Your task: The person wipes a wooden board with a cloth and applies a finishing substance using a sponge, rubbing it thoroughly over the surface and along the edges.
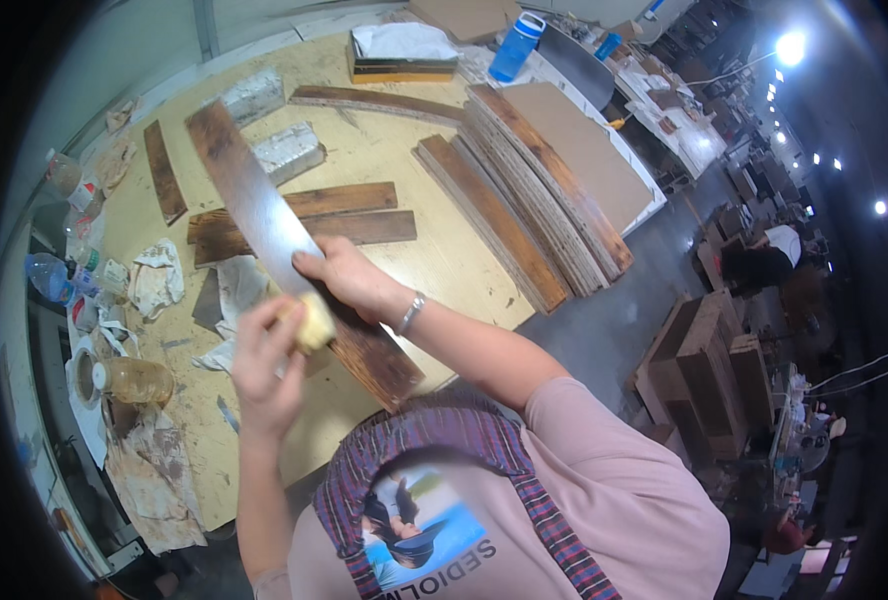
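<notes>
Both of my hands are busy on one long dark wooden plank (274, 235), which slants over the near part of the workbench (434, 255), its far end pointing toward the far left corner and its near end jutting past the near edge toward my chest. My right hand (349, 280) lies on the plank's right side about two thirds of the way down, fingers wrapped over the edge and clamped on the wood, a metal bracelet (410, 313) at the wrist. My left hand (264, 365) is closed around a small yellowish sponge (314, 325), pressing it against the plank's face just below my right hand. Under the plank, toward the middle of the bench, two shorter dark boards (354, 212) lie side by side, and a narrow one (164, 172) sits near the left edge. Along the right edge a stack of long curved boards (534, 200) leans together. Two silvery wrapped blocks (286, 150) rest near the far left part. Crumpled white rags (156, 278) lie by the left edge, with a glass jar (136, 380) of cloudy liquid near the near left corner. At the far edge stand a blue bottle (516, 45) and a flat box with white cloth (402, 55) on it.
</notes>
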`<state>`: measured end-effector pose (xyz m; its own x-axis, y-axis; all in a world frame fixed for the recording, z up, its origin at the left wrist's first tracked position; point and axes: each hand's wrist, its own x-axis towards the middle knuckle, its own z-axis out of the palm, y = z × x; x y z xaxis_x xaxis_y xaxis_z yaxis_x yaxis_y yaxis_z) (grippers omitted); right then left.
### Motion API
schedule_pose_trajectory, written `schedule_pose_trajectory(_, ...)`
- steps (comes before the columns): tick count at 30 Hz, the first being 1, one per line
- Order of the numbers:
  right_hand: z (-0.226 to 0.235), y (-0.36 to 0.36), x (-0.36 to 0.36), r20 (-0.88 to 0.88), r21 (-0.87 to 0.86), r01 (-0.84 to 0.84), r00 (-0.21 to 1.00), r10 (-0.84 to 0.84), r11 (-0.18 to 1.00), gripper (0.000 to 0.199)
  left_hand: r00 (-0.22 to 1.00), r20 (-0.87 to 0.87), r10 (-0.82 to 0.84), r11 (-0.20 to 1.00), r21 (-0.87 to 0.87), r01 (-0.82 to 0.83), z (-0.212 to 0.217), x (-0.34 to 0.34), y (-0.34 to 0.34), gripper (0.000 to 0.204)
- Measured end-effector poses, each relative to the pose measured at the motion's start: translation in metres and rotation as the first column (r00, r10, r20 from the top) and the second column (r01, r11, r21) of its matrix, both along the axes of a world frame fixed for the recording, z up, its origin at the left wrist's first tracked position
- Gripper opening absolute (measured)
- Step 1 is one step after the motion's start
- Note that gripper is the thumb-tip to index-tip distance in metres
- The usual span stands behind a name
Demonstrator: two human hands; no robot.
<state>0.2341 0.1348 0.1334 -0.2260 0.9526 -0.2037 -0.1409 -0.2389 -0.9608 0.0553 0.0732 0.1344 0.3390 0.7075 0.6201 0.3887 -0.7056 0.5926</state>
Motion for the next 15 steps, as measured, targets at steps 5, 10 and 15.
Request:
schedule_pose_trajectory(5,-0.003,-0.02,0.002,0.307,0.072,-0.196,0.937,0.166,0.978,0.043,0.907,0.125,0.403,0.913,0.018,-0.408,0.019,-0.036,0.044,0.053)
schedule_pose_trajectory(10,-0.023,-0.025,0.022,0.458,0.185,-0.284,0.872,0.173,0.941,0.041,0.99,-0.028,0.137,0.977,0.17,-0.13,-0.004,-0.009,-0.005,0.052)
schedule_pose_trajectory(15,-0.013,-0.05,0.037,0.585,0.146,-0.327,0.79,0.185,0.934,0.038,0.941,0.103,0.321,0.941,0.077,-0.33,-0.014,-0.032,0.016,0.052)
